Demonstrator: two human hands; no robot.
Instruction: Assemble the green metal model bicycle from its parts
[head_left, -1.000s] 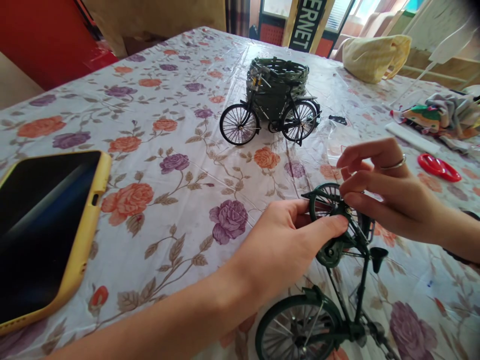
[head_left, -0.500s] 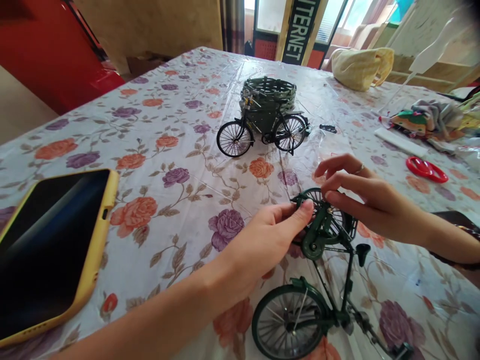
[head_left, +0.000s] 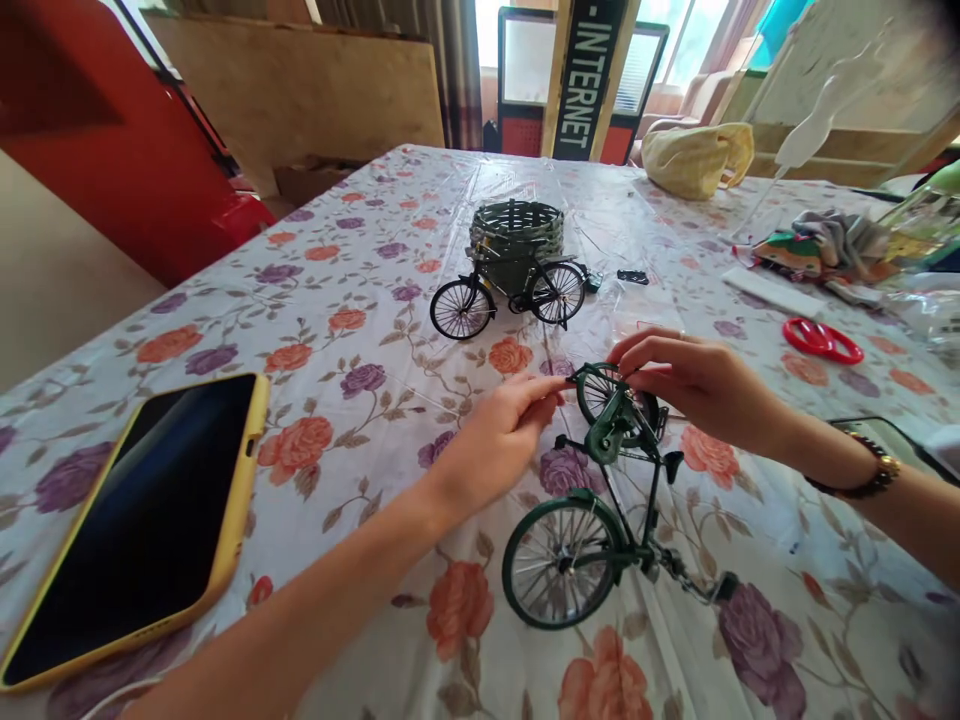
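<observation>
Green model bicycle (head_left: 626, 470), upper wheel (head_left: 598, 393) held between left hand (head_left: 495, 440) and right hand (head_left: 701, 385), black INTERNET sign (head_left: 585, 80) beyond.

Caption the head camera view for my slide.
The left hand and right hand hold a green model bicycle on a floral tablecloth.
</observation>
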